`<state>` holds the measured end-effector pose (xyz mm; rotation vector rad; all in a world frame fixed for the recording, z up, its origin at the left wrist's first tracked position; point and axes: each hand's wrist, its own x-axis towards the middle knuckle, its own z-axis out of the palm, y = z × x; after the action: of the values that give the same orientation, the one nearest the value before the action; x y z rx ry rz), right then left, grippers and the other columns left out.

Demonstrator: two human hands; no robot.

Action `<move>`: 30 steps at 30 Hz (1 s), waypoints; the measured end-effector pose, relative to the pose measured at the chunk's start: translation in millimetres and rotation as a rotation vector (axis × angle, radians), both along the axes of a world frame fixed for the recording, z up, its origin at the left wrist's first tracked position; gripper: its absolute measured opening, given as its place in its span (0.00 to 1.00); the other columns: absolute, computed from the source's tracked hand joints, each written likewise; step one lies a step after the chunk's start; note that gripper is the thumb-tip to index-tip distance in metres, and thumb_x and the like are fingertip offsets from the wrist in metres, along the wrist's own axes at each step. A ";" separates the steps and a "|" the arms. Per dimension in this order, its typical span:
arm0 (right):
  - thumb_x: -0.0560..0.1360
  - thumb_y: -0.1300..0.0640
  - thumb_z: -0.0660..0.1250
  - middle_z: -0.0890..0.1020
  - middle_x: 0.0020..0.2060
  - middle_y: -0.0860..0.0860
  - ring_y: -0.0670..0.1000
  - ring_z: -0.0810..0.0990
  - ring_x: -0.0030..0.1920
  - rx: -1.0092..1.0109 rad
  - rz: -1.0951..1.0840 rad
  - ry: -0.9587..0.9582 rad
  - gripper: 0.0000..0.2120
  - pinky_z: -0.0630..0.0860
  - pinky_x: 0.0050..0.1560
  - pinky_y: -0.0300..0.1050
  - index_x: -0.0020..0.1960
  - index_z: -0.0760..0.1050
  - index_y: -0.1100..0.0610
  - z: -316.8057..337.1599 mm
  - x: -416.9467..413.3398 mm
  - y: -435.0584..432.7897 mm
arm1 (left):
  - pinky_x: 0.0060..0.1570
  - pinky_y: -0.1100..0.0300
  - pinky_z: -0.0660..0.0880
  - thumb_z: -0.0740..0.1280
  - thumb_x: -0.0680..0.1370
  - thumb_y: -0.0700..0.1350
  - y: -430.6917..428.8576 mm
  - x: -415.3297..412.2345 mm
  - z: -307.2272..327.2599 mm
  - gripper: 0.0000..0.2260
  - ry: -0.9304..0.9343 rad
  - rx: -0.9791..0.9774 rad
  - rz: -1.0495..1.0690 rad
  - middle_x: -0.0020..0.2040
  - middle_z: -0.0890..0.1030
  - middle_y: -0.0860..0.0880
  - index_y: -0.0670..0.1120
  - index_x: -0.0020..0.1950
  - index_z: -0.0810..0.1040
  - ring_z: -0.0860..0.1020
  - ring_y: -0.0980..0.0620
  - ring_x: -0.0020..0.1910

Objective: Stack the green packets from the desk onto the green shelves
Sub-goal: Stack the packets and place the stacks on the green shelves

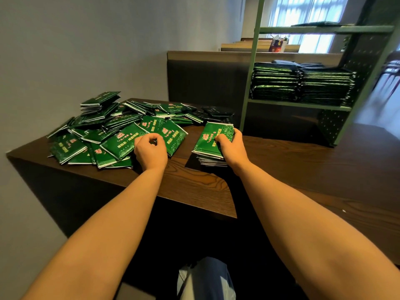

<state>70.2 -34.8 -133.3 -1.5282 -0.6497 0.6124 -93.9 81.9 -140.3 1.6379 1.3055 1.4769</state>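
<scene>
Right hand grips the packet stack; bare desk lies right of it.

loose packets heaped on desk left; small stack right; shelves behind

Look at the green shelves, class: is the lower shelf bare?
No, two tall stacks of green packets sit side by side on the lower shelf.

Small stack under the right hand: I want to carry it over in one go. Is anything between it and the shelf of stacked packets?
Only the shelf's front post rises just beyond the small stack, left of the shelf opening; the desk between shows nothing else. The right hand holds the stack.
</scene>
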 end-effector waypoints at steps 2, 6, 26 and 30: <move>0.74 0.48 0.68 0.79 0.56 0.47 0.55 0.82 0.58 -0.006 -0.008 -0.008 0.35 0.78 0.65 0.61 0.77 0.59 0.49 1.3 -2.6 -1.8 | 0.39 0.66 0.68 0.69 0.76 0.39 1.3 -1.1 0.2 0.04 -0.008 -0.029 -0.034 0.52 0.79 0.44 0.43 0.51 0.81 0.72 0.53 0.41; 0.79 0.51 0.67 0.79 0.61 0.52 0.55 0.81 0.60 -0.023 -0.053 -0.045 0.31 0.77 0.65 0.56 0.78 0.58 0.51 4.6 -7.9 -4.5 | 0.42 0.60 0.76 0.69 0.76 0.36 -2.4 -7.0 16.5 0.17 -0.346 -0.317 -0.124 0.49 0.80 0.47 0.42 0.65 0.77 0.78 0.51 0.42; 0.80 0.51 0.70 0.76 0.64 0.52 0.50 0.78 0.59 0.065 -0.029 0.122 0.36 0.74 0.62 0.50 0.80 0.55 0.56 16.8 -15.2 -15.8 | 0.47 0.51 0.78 0.73 0.74 0.46 -63.0 18.2 39.8 0.04 0.161 -0.098 -0.563 0.41 0.81 0.51 0.47 0.44 0.80 0.79 0.51 0.42; 0.79 0.55 0.71 0.76 0.65 0.55 0.55 0.79 0.62 0.075 -0.037 0.096 0.35 0.75 0.66 0.52 0.79 0.56 0.57 16.4 -20.1 -10.0 | 0.45 0.54 0.77 0.65 0.78 0.44 -49.3 1.5 34.2 0.05 0.160 0.002 -0.502 0.40 0.81 0.52 0.48 0.46 0.81 0.78 0.52 0.41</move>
<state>50.1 -44.8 -116.8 -1.4296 -0.5639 0.6229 -92.4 32.7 -106.2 1.9378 0.8752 1.0617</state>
